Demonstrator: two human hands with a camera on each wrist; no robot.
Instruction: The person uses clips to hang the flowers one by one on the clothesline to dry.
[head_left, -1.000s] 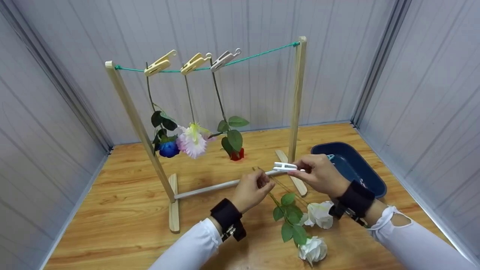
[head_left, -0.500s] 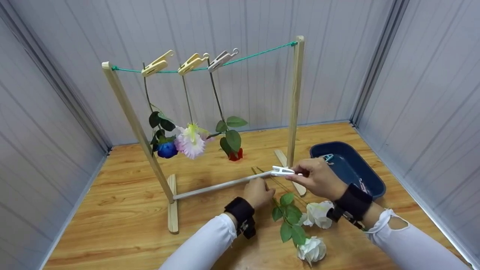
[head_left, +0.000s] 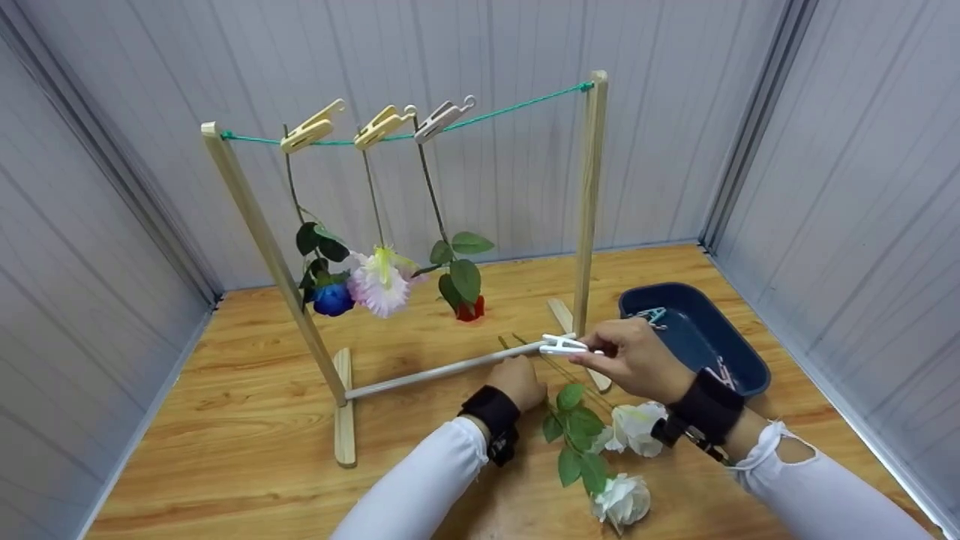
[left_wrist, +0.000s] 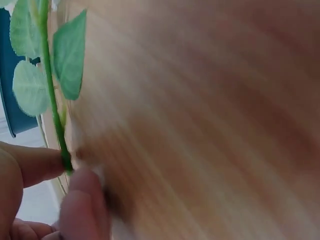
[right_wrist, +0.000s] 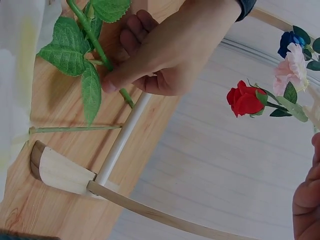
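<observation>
My left hand [head_left: 517,382] is low over the table and pinches the green stem [left_wrist: 51,95] of a leafy white rose [head_left: 622,501] between thumb and fingers; the right wrist view shows this left hand [right_wrist: 170,55] too. The rose's bloom lies on the table toward the front. A white clothespin [head_left: 562,345] is held between the thumb and fingers of my right hand [head_left: 630,356], just above the rack's lower bar. A second white flower [head_left: 636,429] lies beside the first, its thin stem running back under the bar.
A wooden rack [head_left: 592,202] carries a green cord [head_left: 517,107]. From it a blue flower [head_left: 332,299], a pink-white flower [head_left: 381,283] and a red rose [head_left: 470,309] hang by clothespins. A dark blue basin [head_left: 701,330] with clothespins stands right.
My left hand has moved down and slightly right to the leafy rose's stem. The right hand, with the clothespin, has shifted slightly lower. The hanging flowers stay on the cord.
</observation>
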